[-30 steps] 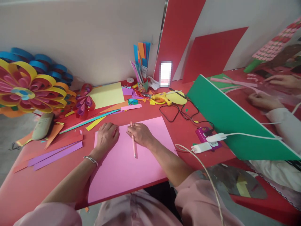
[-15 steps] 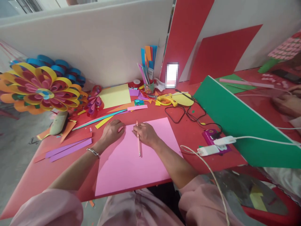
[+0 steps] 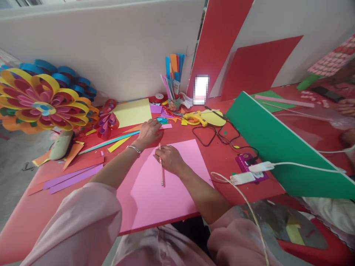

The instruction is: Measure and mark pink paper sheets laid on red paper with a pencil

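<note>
A large pink sheet of paper (image 3: 163, 199) lies at the front of the red table. Resting on its upper part, my right hand (image 3: 170, 159) is closed on a pink pencil (image 3: 161, 170), whose eraser end points toward me. Beyond the sheet's far edge, my left hand (image 3: 150, 132) reaches with fingers stretched forward beside a short pink paper strip (image 3: 166, 126). Its fingertips are near the strip and small paper scraps; whether they touch is unclear.
Scissors and a yellow glue gun (image 3: 198, 117) lie ahead, near a cup of paper strips (image 3: 174, 103). Paper flowers (image 3: 44, 107) stand left. On the right are a power bank (image 3: 245, 162), cables and a green board (image 3: 280, 144); a co-worker's hands are beyond.
My left hand has lifted off the pink sheet's far edge and moved forward and right to the pink strip. My right hand stays on the sheet with the pencil.
</note>
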The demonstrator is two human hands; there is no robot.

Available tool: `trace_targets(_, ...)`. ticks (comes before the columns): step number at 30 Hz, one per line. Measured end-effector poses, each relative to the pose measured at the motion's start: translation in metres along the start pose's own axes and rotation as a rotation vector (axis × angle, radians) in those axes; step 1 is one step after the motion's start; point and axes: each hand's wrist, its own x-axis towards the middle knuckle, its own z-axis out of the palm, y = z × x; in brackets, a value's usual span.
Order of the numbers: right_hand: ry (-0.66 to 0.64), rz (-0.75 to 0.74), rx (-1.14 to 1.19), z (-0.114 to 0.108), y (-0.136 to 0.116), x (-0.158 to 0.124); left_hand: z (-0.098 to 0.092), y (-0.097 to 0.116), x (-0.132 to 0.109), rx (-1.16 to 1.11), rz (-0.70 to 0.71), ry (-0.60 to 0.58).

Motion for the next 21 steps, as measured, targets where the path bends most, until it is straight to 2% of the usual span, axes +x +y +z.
trace_targets(5, 0.007, -0.013, 0.019, 0.004, 0.001, 0.0, 0.008, 0.007, 0.022, 0.008, 0.03, -0.03)
trace_targets(10, -0.002, -0.011, 0.002, 0.004, 0.0, 0.001, -0.003, -0.001, 0.02, -0.032, 0.009, 0.035)
trace_targets(15, 0.089, 0.009, 0.007, 0.002, 0.0, 0.0, -0.013, -0.002, -0.018, -0.094, -0.182, 0.223)
trace_targets(18, 0.145, 0.081, 0.014, -0.004, 0.001, 0.0, -0.011, 0.006, -0.052, -0.173, -0.271, 0.295)
trace_targets(21, 0.14, 0.166, 0.048, -0.016, -0.004, 0.002, -0.004, 0.018, -0.078, -0.262, -0.326, 0.323)
